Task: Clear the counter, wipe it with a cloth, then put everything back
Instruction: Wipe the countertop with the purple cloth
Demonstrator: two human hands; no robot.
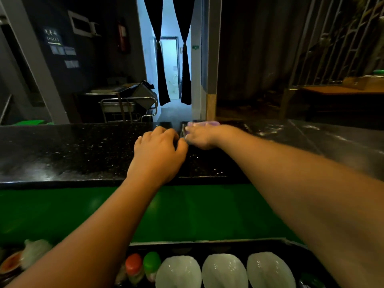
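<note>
Cloth point(207, 123): purple, at the far edge of the black speckled counter point(72, 150), just right of centre, mostly covered by the right hand point(200, 135).

Right fingers point(192, 129): stretched nearly straight toward the left and lying across the cloth, pressing it down on the stone. Purple shows beyond the knuckles and by the fingertips. The thumb lies low on the near side, against the counter. The forearm runs in from the lower right.

Left fingers point(160, 133): curled, knuckles up, tips tucked down onto the counter. Cannot tell whether they enclose anything. The left hand point(158, 148) sits just beside the right; its thumb almost touches the right thumb.

Counter surface: glossy, with pale streaks at the right end.

Below the counter's near edge is a green ledge point(62, 210). Nearest the camera, a dark tray point(291, 252) holds three white rounded lids point(225, 271), with a red-capped bottle point(134, 262) and a green-capped bottle point(152, 261) to their left.

Beyond the counter: a metal trolley point(128, 104) and a doorway hung with dark curtains point(163, 65).
</note>
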